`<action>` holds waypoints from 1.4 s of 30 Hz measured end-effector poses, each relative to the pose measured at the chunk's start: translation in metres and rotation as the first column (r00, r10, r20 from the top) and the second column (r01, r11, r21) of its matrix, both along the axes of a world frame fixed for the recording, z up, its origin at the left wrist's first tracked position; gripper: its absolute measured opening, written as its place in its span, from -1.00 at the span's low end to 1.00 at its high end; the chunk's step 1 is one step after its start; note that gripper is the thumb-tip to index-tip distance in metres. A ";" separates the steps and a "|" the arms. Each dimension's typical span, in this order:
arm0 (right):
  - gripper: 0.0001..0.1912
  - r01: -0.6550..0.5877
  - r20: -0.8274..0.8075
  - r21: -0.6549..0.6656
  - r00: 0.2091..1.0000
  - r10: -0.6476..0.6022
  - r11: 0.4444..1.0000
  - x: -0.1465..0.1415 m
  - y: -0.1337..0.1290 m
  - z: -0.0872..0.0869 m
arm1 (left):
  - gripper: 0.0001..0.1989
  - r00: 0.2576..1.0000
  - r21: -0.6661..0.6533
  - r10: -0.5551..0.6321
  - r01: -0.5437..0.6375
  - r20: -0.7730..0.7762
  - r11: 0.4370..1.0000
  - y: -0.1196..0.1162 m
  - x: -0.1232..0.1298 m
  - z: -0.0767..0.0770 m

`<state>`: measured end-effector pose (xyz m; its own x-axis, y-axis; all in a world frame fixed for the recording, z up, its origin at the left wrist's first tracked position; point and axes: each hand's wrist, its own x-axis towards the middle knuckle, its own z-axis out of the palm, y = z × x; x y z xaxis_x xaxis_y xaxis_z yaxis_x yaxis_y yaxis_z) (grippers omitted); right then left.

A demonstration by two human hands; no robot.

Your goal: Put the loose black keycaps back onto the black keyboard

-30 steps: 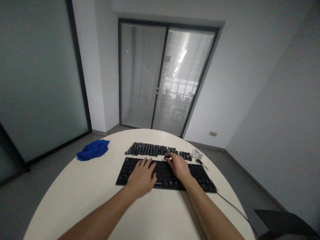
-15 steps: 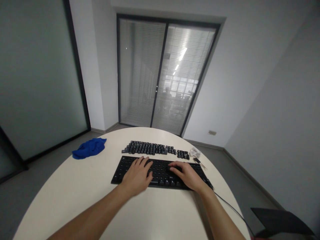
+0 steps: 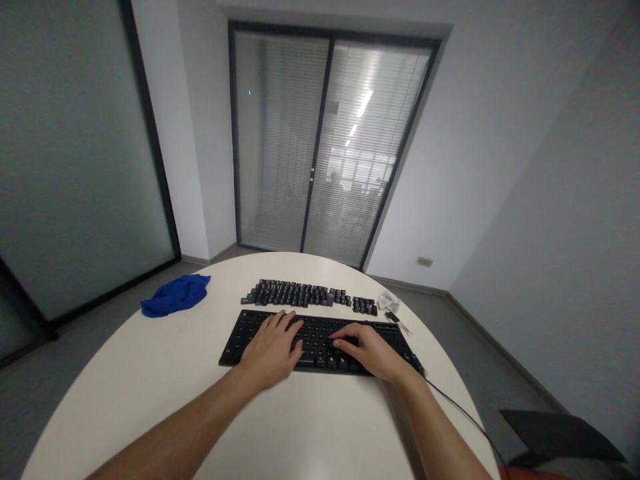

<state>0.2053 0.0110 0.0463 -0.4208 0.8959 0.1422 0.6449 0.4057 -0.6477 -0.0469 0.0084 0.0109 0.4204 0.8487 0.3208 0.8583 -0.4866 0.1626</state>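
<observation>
A black keyboard [image 3: 313, 357] lies in front of me, most of its keycaps off and small switch posts showing. Some keys remain along its lower edge. My left hand [image 3: 273, 347] rests flat across its left part, fingers stretched and thumb apart. Over the middle right, my right hand [image 3: 367, 347] has thumb and index finger pinched at the key field. A small dark piece at those fingertips looks like a keycap, mostly hidden by the fingers. Behind the keyboard, loose black keycaps [image 3: 295, 294] lie in rows, with a smaller group [image 3: 365, 306] to the right.
A blue cloth [image 3: 176, 296] lies at the left of the round white table [image 3: 300, 427]. At the right are a crumpled clear-white bag [image 3: 389, 302] and a small dark tool [image 3: 393, 317]. The keyboard's cable [image 3: 457, 407] runs off the right edge towards a dark chair [image 3: 560, 437].
My right hand has shifted slightly left over the keyboard, and its thumb and index finger have come closer together. My left hand stays in place. The view has moved a little.
</observation>
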 end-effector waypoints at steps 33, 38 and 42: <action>-0.76 -0.034 0.024 0.040 0.999 0.033 0.999 -0.004 0.000 -0.005 | -0.53 1.000 -0.009 -0.003 0.003 0.014 1.000 0.001 -0.001 -0.002; -0.77 -0.030 0.039 0.054 0.999 0.028 0.998 -0.004 0.002 -0.007 | -0.52 1.000 -0.012 0.002 -0.002 0.000 1.000 0.001 -0.001 -0.002; -0.79 -0.042 0.048 0.075 0.998 0.039 0.996 -0.005 0.002 -0.006 | -0.51 1.000 -0.010 -0.003 0.003 -0.003 1.000 0.001 -0.001 -0.002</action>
